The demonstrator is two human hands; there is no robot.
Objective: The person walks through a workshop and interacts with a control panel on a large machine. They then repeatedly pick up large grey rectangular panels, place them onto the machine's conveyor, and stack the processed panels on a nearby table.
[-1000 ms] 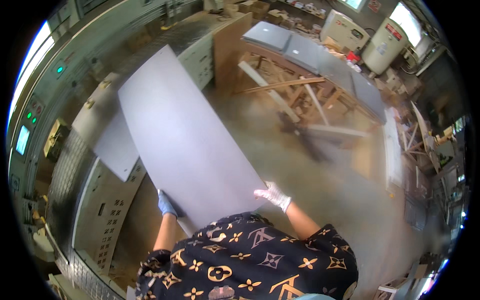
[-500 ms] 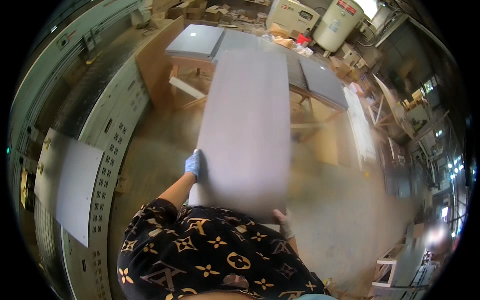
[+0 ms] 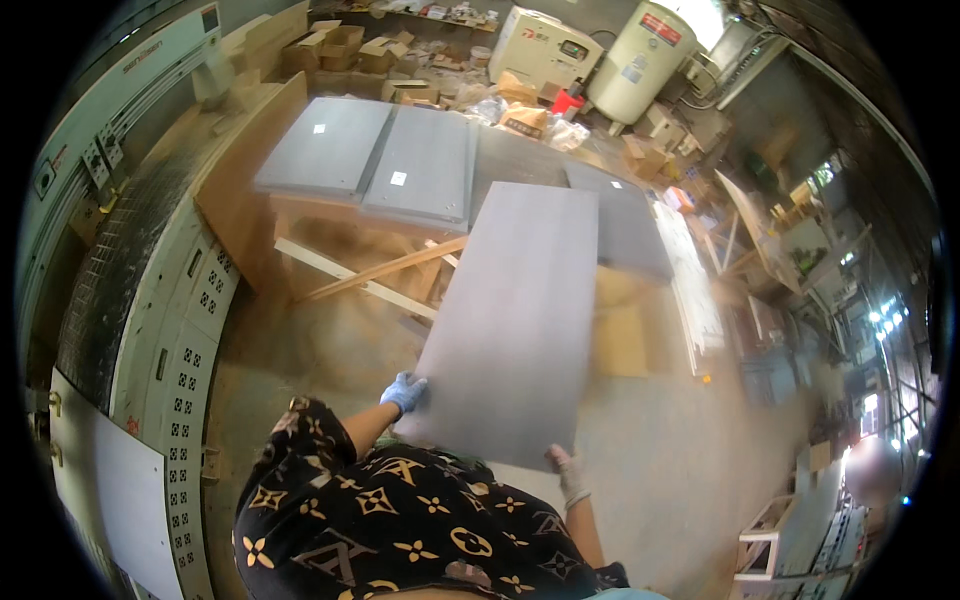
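I carry a long flat grey panel [image 3: 520, 320], held level in front of me with its far end toward a wooden trestle table. My left hand [image 3: 404, 391], in a blue glove, grips the panel's near left corner. My right hand [image 3: 566, 470], in a pale glove, holds the near edge at the right corner from below. My dark patterned shirt [image 3: 400, 520] fills the lower middle of the view.
Grey panels [image 3: 370, 155] lie stacked on the wooden trestle table [image 3: 370, 285] ahead, another [image 3: 630, 225] to the right. A long perforated machine [image 3: 165, 330] runs along my left. A white panel [image 3: 110, 500] leans at lower left. Boxes, a cream tank [image 3: 640, 55] and clutter stand at the back. Sawdust covers the concrete floor [image 3: 690, 460].
I have turned and walked with the panel from the machine on the left toward the trestle table. The panel swung from angled left to pointing straight at the stacked panels.
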